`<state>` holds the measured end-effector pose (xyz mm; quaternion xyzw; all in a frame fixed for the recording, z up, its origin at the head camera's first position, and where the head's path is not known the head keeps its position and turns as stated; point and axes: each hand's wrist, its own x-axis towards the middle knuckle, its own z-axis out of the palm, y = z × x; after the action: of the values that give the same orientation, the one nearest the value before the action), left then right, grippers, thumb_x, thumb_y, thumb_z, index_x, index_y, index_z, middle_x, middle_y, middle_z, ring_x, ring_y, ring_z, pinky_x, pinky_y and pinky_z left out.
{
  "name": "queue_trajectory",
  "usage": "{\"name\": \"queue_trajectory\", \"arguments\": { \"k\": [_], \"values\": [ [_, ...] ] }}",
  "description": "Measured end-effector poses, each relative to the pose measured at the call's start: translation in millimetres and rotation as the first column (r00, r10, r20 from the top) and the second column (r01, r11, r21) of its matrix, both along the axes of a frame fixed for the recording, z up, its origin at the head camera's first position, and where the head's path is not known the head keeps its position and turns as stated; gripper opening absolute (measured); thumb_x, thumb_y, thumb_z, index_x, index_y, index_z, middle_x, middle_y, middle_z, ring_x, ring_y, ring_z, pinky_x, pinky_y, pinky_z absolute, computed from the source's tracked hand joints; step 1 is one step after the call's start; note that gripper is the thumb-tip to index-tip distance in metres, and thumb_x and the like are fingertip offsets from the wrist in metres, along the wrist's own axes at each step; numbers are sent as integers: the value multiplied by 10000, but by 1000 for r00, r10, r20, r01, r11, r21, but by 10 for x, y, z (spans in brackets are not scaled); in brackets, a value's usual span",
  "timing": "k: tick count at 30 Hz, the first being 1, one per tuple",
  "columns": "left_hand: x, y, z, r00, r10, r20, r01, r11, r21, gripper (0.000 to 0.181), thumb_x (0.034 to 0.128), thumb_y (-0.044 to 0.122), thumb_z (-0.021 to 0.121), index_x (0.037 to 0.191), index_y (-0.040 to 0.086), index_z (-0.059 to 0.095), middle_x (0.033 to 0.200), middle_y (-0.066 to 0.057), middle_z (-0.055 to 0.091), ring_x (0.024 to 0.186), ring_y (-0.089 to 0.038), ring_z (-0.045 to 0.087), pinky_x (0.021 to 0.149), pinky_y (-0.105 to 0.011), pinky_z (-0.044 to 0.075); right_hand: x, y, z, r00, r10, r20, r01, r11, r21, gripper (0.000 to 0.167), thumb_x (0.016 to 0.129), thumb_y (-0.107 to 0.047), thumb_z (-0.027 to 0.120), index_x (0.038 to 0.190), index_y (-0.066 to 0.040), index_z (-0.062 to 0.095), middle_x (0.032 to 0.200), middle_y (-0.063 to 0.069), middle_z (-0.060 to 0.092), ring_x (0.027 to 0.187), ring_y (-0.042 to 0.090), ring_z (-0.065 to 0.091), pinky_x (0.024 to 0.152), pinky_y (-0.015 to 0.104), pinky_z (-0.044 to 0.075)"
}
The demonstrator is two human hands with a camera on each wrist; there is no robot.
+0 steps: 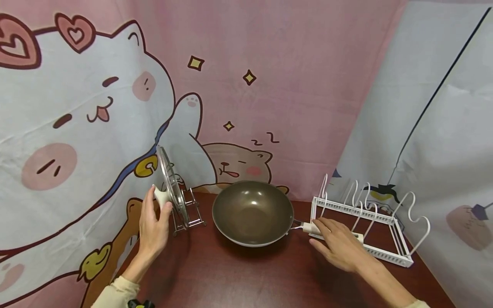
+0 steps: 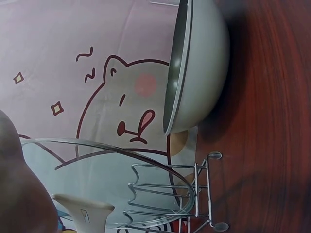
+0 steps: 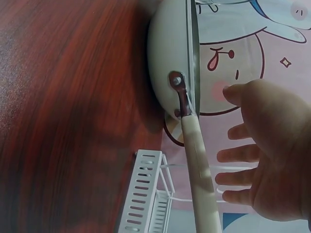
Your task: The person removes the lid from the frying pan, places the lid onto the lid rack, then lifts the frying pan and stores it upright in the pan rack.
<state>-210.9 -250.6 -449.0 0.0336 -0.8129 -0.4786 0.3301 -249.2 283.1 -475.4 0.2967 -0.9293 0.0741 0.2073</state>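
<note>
A glass lid (image 1: pixel 173 186) with a metal rim stands on edge in a small wire rack (image 1: pixel 194 214) at the left. Its pale knob (image 1: pixel 162 197) faces my left hand (image 1: pixel 153 224), whose fingers and thumb are spread about it; the left wrist view shows a gap between hand and knob (image 2: pixel 83 211). A wok (image 1: pixel 252 214), brown inside and pale outside, sits upright on the table. Over its cream handle (image 3: pixel 199 170) hovers my right hand (image 1: pixel 339 244), fingers extended and apart from the handle in the right wrist view.
A white rack (image 1: pixel 385 254) with tall curved wire dividers stands at the right, partly behind the wok handle. The dark red table (image 1: pixel 246 278) meets a patterned curtain (image 1: pixel 300 107) at the back and sides.
</note>
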Motion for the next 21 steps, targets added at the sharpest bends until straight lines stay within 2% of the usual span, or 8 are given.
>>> {"name": "queue_trajectory", "arguments": {
  "k": [5, 9, 12, 14, 17, 21],
  "values": [
    [5, 22, -11, 1000, 0, -26, -1, 1000, -14, 766, 1105, 304, 646, 1786, 192, 311, 1847, -156, 324, 1705, -393, 320, 1366, -589, 281, -6, 49, -30, 1000, -6, -7, 7, 1000, 21, 581, 996, -354, 844, 1418, 16, 694, 1366, 227, 752, 1280, 451, 734, 1081, 636, 593],
    [5, 40, -19, 998, 4, -64, -6, 999, -32, 778, 1079, 292, 664, 1779, 205, 334, 1837, -146, 347, 1684, -370, 354, 1346, -394, 296, -14, 72, -59, 1000, 2, -17, -1, 999, 35, 555, 984, -333, 859, 1384, 19, 703, 1284, 179, 771, 1183, 410, 770, 1014, 601, 626],
    [3, 58, -20, 994, 0, -109, -5, 999, -45, 793, 1057, 276, 677, 1775, 206, 347, 1824, -153, 369, 1642, -374, 399, 1278, -231, 290, -35, 89, -77, 999, 17, -45, -16, 999, 43, 539, 965, -313, 874, 1360, 15, 707, 1231, 142, 775, 1122, 368, 780, 980, 569, 637],
    [1, 73, -20, 990, -6, -142, -2, 999, -53, 805, 1043, 258, 684, 1774, 195, 351, 1815, -165, 380, 1620, -379, 417, 1248, -175, 278, -49, 102, -84, 998, 22, -56, -19, 999, 46, 538, 958, -316, 879, 1351, 10, 709, 1214, 130, 775, 1100, 356, 780, 968, 560, 637],
    [3, 100, -19, 983, -16, -183, 3, 997, -73, 822, 1025, 239, 692, 1772, 176, 355, 1810, -186, 384, 1626, -389, 409, 1280, -194, 267, -56, 126, -97, 998, 9, -61, -6, 998, 55, 537, 951, -320, 880, 1344, 5, 710, 1212, 132, 777, 1091, 361, 780, 964, 568, 636],
    [9, 142, -16, 973, -37, -228, 13, 994, -104, 830, 1009, 222, 689, 1766, 138, 360, 1812, -218, 373, 1677, -445, 349, 1373, -438, 253, -79, 166, -123, 998, -1, -59, 5, 998, 63, 511, 947, -318, 884, 1316, -7, 714, 1169, 117, 778, 1037, 344, 780, 925, 559, 640]
  ]
}}
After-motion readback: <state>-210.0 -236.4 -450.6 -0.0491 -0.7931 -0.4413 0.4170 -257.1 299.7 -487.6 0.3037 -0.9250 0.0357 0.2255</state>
